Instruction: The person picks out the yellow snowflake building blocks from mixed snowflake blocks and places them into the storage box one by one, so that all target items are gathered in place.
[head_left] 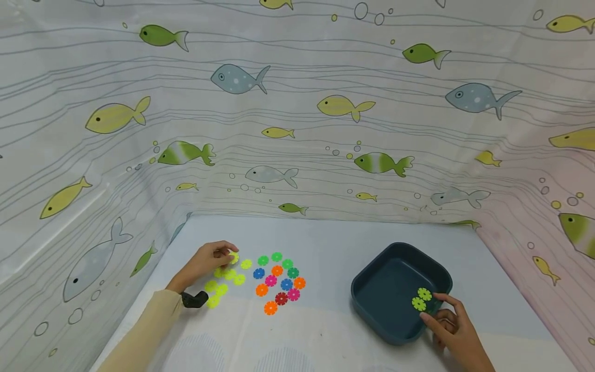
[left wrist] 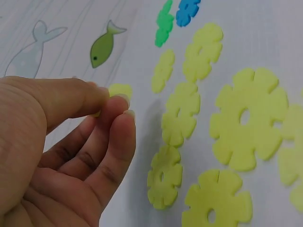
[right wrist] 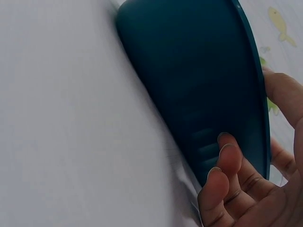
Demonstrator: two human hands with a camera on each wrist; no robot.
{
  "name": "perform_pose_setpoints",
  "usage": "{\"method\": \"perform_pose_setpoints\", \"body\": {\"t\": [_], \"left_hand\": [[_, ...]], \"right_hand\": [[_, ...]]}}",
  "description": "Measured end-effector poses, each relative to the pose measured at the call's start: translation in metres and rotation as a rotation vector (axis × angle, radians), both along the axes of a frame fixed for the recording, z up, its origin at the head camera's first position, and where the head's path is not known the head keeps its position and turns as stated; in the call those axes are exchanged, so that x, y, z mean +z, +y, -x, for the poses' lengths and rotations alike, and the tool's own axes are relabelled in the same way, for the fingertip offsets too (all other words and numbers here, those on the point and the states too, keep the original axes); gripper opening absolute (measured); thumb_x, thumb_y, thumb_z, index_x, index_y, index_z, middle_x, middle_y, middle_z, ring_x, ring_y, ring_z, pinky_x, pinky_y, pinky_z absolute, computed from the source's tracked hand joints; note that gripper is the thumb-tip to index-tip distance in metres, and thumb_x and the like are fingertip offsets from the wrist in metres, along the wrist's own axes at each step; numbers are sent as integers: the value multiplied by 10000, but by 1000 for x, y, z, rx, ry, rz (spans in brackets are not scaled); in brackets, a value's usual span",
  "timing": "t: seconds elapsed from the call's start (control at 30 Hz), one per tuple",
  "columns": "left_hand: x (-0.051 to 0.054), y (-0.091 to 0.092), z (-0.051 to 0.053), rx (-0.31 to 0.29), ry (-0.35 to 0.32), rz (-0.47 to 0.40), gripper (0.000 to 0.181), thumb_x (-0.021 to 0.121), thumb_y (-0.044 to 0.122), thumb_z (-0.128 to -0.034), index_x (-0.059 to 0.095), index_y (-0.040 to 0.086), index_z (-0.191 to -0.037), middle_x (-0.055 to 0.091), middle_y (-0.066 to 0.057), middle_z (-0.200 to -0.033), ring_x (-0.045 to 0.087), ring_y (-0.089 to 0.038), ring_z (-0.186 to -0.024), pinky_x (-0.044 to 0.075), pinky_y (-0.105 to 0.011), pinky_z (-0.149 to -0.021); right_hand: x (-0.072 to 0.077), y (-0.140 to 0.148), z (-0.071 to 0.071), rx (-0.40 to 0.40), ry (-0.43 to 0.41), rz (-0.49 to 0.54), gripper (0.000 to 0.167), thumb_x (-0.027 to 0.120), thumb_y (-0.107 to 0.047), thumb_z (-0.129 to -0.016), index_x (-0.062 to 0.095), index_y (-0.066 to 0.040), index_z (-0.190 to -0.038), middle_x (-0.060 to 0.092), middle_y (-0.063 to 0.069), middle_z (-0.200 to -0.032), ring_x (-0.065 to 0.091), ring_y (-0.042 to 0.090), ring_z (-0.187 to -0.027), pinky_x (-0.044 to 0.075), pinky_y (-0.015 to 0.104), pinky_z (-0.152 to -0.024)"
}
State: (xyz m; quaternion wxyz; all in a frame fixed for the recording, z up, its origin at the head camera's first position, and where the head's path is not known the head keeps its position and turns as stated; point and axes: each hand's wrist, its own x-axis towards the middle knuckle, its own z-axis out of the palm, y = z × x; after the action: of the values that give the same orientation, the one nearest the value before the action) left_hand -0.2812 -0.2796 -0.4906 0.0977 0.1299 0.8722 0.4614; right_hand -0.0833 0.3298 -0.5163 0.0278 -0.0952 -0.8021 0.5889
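My left hand [head_left: 206, 263] pinches a yellow flower-shaped disc [left wrist: 120, 91] between thumb and fingertips, just above the table. Several more yellow discs [left wrist: 248, 118] lie flat beside and below that hand. My right hand [head_left: 455, 328] grips the near right side of a dark blue basin [head_left: 388, 323]. Its thumb and index finger reach over the rim, while the other fingers [right wrist: 215, 187] curl against the outer wall. Inside the basin, two yellow-green discs [head_left: 421, 299] sit close to the right thumb and index fingertips; whether those tips touch them I cannot tell.
Right of the yellow discs lie loose flower discs in other colours: green [head_left: 277, 257], blue [head_left: 259, 274], orange [head_left: 270, 308], pink [head_left: 294, 294] and dark red [head_left: 281, 298]. A fish-patterned sheet [head_left: 297, 155] rises behind and on both sides of the white table [head_left: 325, 330].
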Motion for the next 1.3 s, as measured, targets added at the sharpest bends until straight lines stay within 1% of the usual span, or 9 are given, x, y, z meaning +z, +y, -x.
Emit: {"method": "perform_pose_setpoints", "body": {"t": [0.07, 0.2, 0.33, 0.47, 0.7, 0.83, 1.0, 1.1, 1.3], "left_hand": [[2, 4, 0, -26, -2, -22, 285, 688, 190, -1009, 669, 31, -1245, 637, -151, -963, 644, -310, -779, 568, -365, -721], [5, 11, -1, -54, -10, -41, 283, 676, 185, -1016, 670, 26, -1250, 653, -167, -953, 638, -351, -796, 572, -382, -743], [4, 17, 0, -64, -19, -58, 248, 694, 220, -1006, 694, 81, -1212, 665, -156, -956, 645, -337, -802, 577, -362, -749], [3, 23, 0, -83, -14, -67, 221, 709, 237, -996, 702, 124, -1186, 673, -142, -964, 658, -327, -801, 584, -351, -760], [13, 42, -6, -137, -11, -62, 276, 722, 248, -987, 697, 91, -1213, 699, -147, -975, 670, -376, -833, 585, -426, -809], [17, 50, -5, -146, -11, -57, 313, 738, 275, -974, 696, 93, -1226, 708, -137, -988, 684, -386, -864, 591, -408, -828], [20, 59, -5, -180, -15, -80, 321, 733, 269, -979, 689, 83, -1237, 708, -163, -1004, 691, -401, -894, 597, -369, -809], [22, 64, -4, -199, -2, -73, 312, 740, 274, -974, 697, 104, -1232, 711, -149, -998, 687, -402, -898, 596, -395, -787], [28, 77, -5, -246, 7, -79, 308, 741, 257, -973, 701, 114, -1243, 709, -98, -1008, 673, -414, -906, 578, -520, -817]], "right_hand": [[0, 0, 0, 1, 0, 3, 644, 719, -226, -990, 301, -148, -1474, 597, 120, -890, 565, 272, -583, 518, 386, -508], [0, -1, -1, 5, 9, -10, 636, 711, -224, -996, 299, -135, -1472, 604, 117, -883, 568, 271, -578, 517, 384, -501], [1, -2, -2, 11, 30, -34, 630, 700, -203, -1002, 292, -104, -1471, 616, 115, -865, 569, 268, -563, 514, 381, -491], [1, -3, -2, 7, 28, -45, 638, 701, -207, -1001, 289, -97, -1475, 621, 114, -863, 570, 266, -560, 513, 378, -490], [0, -1, -3, 17, 31, -34, 629, 700, -217, -1003, 293, -121, -1472, 627, 120, -869, 569, 276, -565, 514, 382, -496], [0, 0, -3, 18, 27, -27, 628, 703, -222, -1001, 296, -137, -1471, 628, 119, -869, 571, 277, -570, 518, 381, -502], [0, 0, -3, 17, 17, -23, 636, 708, -234, -997, 295, -156, -1474, 628, 127, -881, 572, 282, -580, 521, 382, -509], [1, 0, -2, 18, 10, -17, 639, 709, -241, -996, 295, -168, -1477, 626, 130, -888, 573, 284, -588, 523, 383, -518], [2, -1, -3, 19, 7, -9, 637, 705, -242, -1000, 291, -167, -1479, 631, 136, -895, 574, 285, -588, 525, 385, -526]]}}
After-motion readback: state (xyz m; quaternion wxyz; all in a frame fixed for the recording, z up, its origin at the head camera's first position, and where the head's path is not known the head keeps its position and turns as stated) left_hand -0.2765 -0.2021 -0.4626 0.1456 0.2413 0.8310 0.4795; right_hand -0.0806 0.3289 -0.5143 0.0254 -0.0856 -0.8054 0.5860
